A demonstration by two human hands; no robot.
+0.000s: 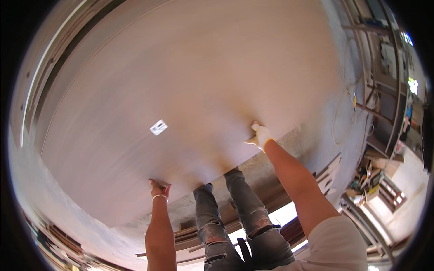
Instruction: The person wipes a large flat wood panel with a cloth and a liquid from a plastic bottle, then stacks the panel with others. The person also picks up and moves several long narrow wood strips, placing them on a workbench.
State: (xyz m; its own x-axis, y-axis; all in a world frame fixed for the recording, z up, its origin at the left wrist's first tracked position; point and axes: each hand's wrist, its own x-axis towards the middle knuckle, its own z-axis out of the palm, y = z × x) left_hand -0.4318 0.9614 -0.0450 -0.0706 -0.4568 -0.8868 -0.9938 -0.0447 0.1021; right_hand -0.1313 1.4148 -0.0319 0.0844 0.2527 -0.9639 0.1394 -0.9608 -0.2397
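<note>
A large, smooth, pinkish-brown sheet (194, 77) fills most of the view, tilted in front of my legs. It carries a small white label (158, 128) with dark print. At its near edge, my left hand (159, 189), bare with a pale bracelet at the wrist, is closed round the rim. Further right along the same edge, my right hand (260, 135), in a whitish work glove, grips the sheet too. Fingers of both hands are partly hidden by it.
A metal rack (382, 86) stands along the right side, with loose cables near it. Tools and odds and ends (373, 180) lie at the lower right. Long boards (190, 239) rest behind my legs (210, 217). More stacked strips (68, 253) lie at the lower left.
</note>
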